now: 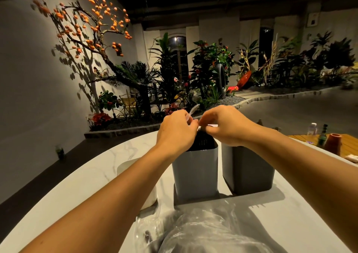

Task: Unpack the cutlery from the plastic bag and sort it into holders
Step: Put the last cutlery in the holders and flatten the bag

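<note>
Progress: midway, I judge | left hand pinches clear spoon above grey holder, frame centre | right hand curled, grasp unclear | plastic bag bottom centre on counter, cutlery left inside.

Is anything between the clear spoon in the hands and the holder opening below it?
Nothing visible blocks it. The left hand holds the clear plastic spoon just above the open top of the light grey holder; the right hand pinches something beside it. Dark cutlery already stands in that holder.
</note>
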Tool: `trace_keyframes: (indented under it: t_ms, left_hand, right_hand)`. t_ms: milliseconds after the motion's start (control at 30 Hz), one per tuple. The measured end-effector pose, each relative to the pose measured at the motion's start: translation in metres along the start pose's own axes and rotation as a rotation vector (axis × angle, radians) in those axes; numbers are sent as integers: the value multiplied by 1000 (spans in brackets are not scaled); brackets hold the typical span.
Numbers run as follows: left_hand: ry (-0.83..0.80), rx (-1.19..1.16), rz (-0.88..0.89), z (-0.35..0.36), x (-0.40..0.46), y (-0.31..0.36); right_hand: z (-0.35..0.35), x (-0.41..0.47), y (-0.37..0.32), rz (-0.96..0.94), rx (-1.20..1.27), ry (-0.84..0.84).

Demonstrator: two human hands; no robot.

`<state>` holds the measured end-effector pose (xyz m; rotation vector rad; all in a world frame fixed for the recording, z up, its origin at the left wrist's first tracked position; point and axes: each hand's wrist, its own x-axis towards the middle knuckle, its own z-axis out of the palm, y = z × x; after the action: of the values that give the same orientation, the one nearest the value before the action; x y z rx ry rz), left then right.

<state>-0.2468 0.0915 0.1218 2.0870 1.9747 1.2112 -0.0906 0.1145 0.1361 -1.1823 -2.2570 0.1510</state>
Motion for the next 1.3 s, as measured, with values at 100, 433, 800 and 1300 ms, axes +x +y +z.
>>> trace_keyframes:
  t_ms: [100, 433, 800, 1300]
  left_hand:
    - [20, -234, -10, -8, -6, 12]
    - [-571, -980, -329, -32, -62, 42]
    - [-838, -1334, -406, -59, -139, 44]
    - [-444, -1375, -568, -73, -152, 45]
  right_hand:
    - [-4, -5, -4, -12, 178, 146]
    - [-31, -58, -39, 60, 713, 89]
    - [-49, -123, -67, 123, 707, -81]
    - [-68, -140, -87, 129, 803, 58]
